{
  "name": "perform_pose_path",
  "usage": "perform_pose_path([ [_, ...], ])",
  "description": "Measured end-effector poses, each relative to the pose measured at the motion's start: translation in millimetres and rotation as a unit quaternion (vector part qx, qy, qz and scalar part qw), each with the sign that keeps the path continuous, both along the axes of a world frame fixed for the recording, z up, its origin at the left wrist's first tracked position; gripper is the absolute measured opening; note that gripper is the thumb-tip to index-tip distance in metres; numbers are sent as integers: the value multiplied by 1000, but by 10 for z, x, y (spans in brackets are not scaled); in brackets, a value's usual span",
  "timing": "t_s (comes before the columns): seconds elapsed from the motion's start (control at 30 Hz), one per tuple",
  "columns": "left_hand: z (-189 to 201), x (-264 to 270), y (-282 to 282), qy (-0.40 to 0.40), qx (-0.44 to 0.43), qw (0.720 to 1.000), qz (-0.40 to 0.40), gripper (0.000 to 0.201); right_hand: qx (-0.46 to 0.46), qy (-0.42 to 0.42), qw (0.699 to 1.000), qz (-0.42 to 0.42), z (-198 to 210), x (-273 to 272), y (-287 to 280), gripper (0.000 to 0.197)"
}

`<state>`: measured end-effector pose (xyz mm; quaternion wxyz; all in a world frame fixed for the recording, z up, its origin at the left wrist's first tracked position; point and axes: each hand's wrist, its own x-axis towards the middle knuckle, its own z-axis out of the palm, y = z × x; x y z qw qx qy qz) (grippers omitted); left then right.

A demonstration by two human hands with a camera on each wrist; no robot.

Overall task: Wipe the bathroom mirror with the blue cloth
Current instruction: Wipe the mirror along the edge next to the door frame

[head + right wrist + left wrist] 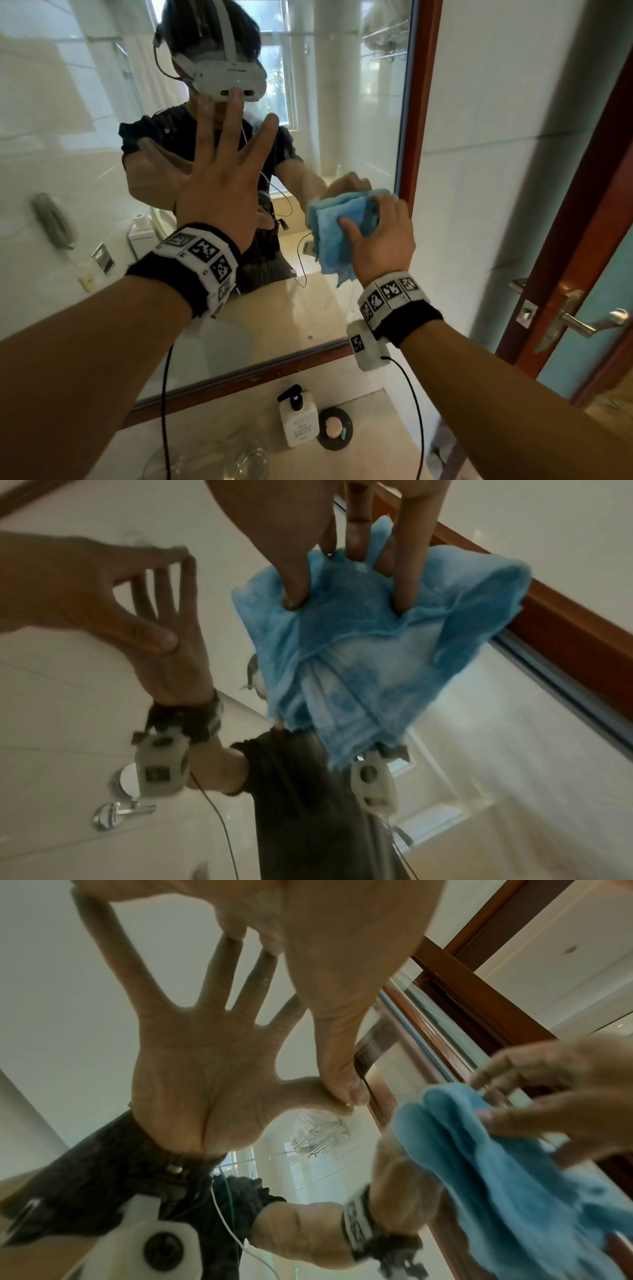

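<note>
Soft daylight came from the window (279, 78) reflected in the mirror (359, 102); both wrist views were dim, motion-blurred and strongly warped at the edges.

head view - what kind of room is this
Most likely a hotel-style bathroom: a wood-framed mirror above a stone vanity counter, with a pump bottle and a soap dish.

Your hands at the mirror, countertop below

Your left hand (219, 192) lies spread on the mirror (85, 144), left of your right hand (383, 240) pressing the cloth (337, 236) near the frame (416, 102); the bottle (298, 423) stands left of the dish (337, 442) below.
</note>
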<state>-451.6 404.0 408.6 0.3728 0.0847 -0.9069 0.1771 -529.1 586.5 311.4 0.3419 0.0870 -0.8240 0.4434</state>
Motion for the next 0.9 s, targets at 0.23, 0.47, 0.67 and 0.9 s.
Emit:
perform_pose_path([
  [0.23, 6, 10, -6, 11, -3, 1000, -2, 131, -55, 29, 998, -1, 910, 65, -58, 38],
  [0.47, -8, 2, -25, 27, -14, 1000, -1, 128, -23, 61, 998, -4, 1428, 147, -269, 40],
  [0.67, -38, -52, -82, 45, -22, 999, -5, 117, 118, 113, 987, 4, 932, 175, -232, 34],
  [0.9, -29, -36, -61, 24, -7, 1000, -9, 124, 129, 108, 986, -16, 355, 47, -161, 31],
])
